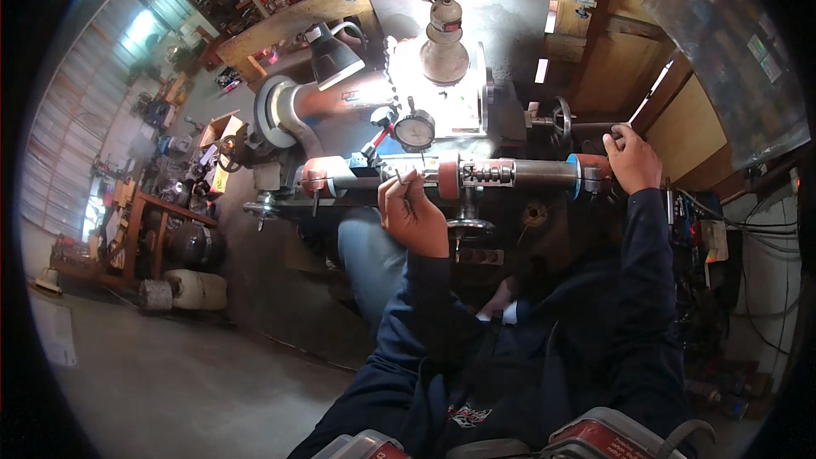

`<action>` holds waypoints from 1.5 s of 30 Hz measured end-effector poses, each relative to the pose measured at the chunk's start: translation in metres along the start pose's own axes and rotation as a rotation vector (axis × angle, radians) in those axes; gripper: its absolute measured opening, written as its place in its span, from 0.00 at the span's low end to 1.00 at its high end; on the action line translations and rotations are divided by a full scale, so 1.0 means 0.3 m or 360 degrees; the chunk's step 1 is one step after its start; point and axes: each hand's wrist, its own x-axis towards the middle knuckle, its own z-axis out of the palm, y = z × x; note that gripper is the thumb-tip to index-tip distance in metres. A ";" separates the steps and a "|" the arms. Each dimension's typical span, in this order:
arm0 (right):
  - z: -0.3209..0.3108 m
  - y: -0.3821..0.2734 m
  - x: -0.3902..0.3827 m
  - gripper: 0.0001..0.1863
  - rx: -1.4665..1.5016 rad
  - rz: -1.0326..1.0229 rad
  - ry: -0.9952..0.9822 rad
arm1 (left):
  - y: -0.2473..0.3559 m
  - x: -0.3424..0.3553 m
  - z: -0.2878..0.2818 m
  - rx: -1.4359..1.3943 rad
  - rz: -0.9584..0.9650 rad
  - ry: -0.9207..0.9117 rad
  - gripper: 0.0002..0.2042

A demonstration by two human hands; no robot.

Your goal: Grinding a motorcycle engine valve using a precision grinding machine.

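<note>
My left hand [412,214] is closed in a pinch on a thin metal pin beside the horizontal bar, just below a round dial gauge [415,130]. The bar [544,173] runs across the machine in front of me, through a red-brown collar [449,177] at its middle. Red-brown brackets hold it at the left [317,177] and right [592,175]. My right hand [633,160] is at the machine's right end, beyond the right bracket. Its fingers curl over something I cannot make out.
A lamp [446,55] throws glare over the machine's middle. Handwheels stand below the bar [470,228] and behind it [561,122]. A black-and-white shaded lamp [333,57] is at the far left of the machine. A tank [195,289] lies on the left floor; cables [748,225] hang at right.
</note>
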 end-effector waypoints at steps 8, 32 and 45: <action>0.058 0.052 -0.040 0.21 -0.0064 -0.0069 0.0158 | -0.004 0.065 -0.048 -0.0458 -0.0075 0.0120 0.08; 0.561 0.278 -0.245 0.24 0.0888 -0.0119 0.1098 | -0.098 0.103 -0.023 -0.0545 -0.0517 -0.0145 0.07; 0.560 0.267 -0.251 0.25 0.0861 -0.0092 0.0976 | -0.092 0.124 -0.029 -0.0431 -0.0302 -0.0379 0.06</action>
